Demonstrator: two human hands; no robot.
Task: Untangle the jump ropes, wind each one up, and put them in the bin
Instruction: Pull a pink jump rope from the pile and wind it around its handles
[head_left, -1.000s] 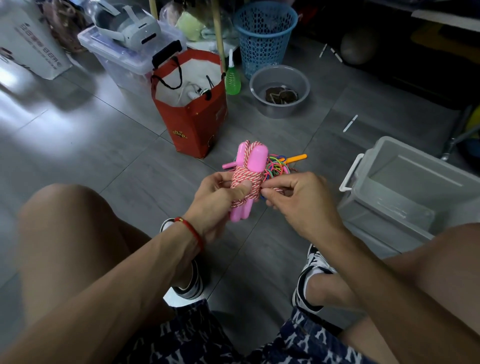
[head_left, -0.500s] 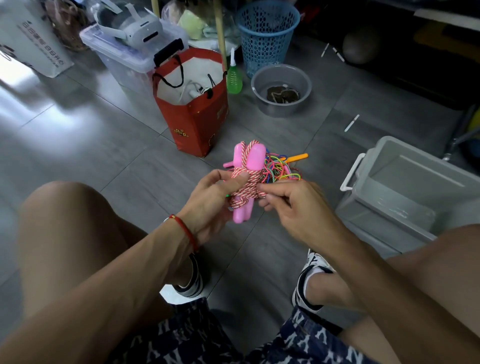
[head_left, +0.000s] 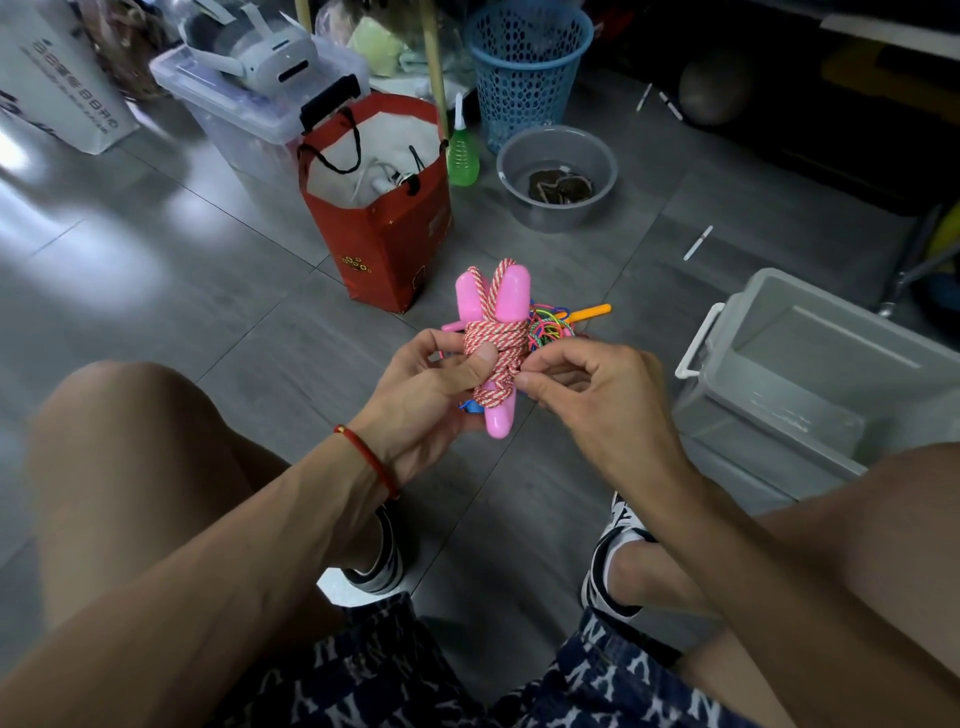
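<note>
Grey tiled floor (head_left: 208, 291) below; left hand (head_left: 426, 389) gripped the pink-handled red-and-white twisted jump rope (head_left: 493, 343), right hand (head_left: 582, 395) pinching its loose end, which risked slipping and unwinding.

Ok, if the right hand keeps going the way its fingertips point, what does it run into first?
The right hand points left, its fingertips already at the red-and-white rope wound round the pink handles. So the wound rope comes first, then the left hand gripping the bundle. Depth looks close, but one view cannot confirm it.

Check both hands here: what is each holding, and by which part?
Left hand grips the pink jump rope around its rope-wrapped handles, thumb pressing the coils. Right hand pinches the cord at the wrap's right side.
</note>
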